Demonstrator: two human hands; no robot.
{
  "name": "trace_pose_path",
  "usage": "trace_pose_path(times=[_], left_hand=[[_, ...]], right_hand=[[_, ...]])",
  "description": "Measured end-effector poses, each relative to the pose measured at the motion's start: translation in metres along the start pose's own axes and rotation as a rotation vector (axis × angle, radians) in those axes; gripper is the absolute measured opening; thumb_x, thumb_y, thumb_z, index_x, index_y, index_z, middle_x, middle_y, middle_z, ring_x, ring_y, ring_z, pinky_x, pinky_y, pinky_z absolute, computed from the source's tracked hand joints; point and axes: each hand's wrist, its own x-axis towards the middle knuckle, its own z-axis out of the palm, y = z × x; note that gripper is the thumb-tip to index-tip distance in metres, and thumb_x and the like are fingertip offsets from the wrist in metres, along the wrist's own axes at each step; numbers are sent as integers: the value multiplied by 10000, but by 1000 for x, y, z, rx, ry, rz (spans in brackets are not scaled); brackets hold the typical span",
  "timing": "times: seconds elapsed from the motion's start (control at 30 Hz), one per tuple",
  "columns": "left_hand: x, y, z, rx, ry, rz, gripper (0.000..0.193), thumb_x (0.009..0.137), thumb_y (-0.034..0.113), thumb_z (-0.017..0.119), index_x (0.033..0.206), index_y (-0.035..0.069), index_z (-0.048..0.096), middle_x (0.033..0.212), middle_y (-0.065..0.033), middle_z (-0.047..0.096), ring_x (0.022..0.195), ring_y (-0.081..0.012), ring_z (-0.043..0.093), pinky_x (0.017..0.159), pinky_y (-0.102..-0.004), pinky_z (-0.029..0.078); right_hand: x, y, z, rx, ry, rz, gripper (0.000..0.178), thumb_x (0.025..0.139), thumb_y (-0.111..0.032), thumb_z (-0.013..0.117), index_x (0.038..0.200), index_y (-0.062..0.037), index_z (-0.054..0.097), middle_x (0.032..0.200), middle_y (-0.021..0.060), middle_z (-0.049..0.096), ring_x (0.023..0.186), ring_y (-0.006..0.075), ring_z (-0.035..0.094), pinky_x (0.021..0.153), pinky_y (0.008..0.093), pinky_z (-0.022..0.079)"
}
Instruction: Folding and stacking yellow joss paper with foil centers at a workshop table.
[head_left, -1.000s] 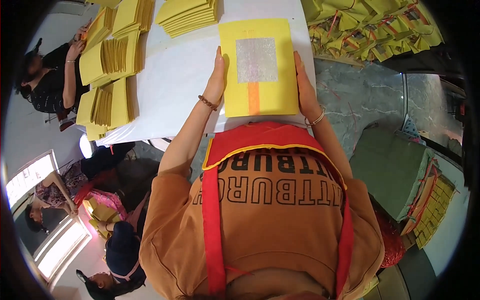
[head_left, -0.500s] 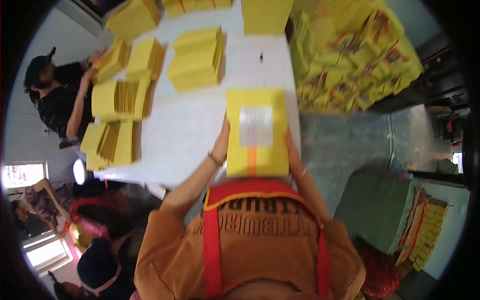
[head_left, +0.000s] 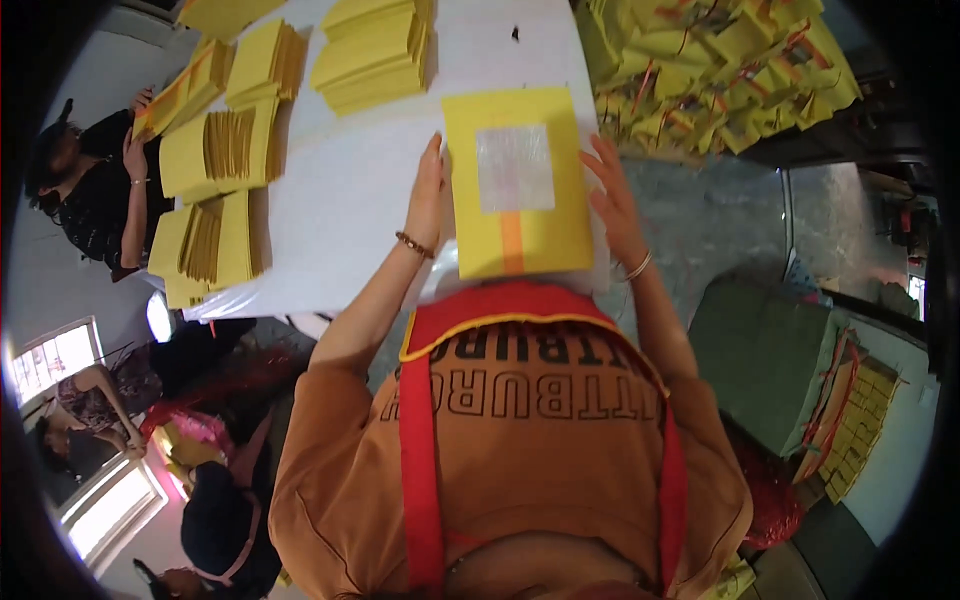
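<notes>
Here, both hands bracket a stack of yellow paper sheets with a silver square and orange stripe (head_left: 517,185) on the white table (head_left: 340,200): left hand (head_left: 427,195) flat against its side, right hand (head_left: 612,195) fingers spread, touching its edge.

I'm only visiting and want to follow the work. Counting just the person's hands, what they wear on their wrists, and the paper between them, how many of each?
Hands: 2, the left hand and the right hand
Bracelets: 2, a beaded bracelet and a thin bangle
Yellow paper stack between the hands: 1
Total: 5
</notes>
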Motion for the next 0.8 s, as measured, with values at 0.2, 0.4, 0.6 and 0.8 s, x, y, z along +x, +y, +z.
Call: trace_pose_path(times=[0.2,0.4,0.6,0.8], left_hand=[[-43,37,7,833,-173,673,372,777,149,653,1114,20,562,1108,-130,545,995,-303,505,872,-362,404],[-70,30,9,1193,-560,862,469,691,159,713,1125,61,564,1054,-100,556,920,-267,530,785,-350,453],[-67,36,8,1049,-544,814,294,740,82,668,1026,41,612,855,-85,601,780,-242,570,656,-310,478],[-59,35,2,797,-521,551,91,812,79,622,868,8,634,691,-95,580,624,-207,563,574,-294,444]], right_hand=[[-3,-1,-1,-284,-372,-78,227,861,-200,524,1034,-102,632,1177,44,579,1256,281,386,1035,379,263],[-5,-1,6,-195,-252,-143,143,820,-123,593,941,-70,647,1115,53,606,1216,287,429,977,381,365],[-8,10,6,-34,-257,-51,278,920,-228,447,900,-31,642,1151,67,587,1256,268,370,1017,367,310],[-11,12,7,160,-227,-42,525,972,-347,242,839,-25,634,1168,113,571,1294,269,292,1055,361,231]])
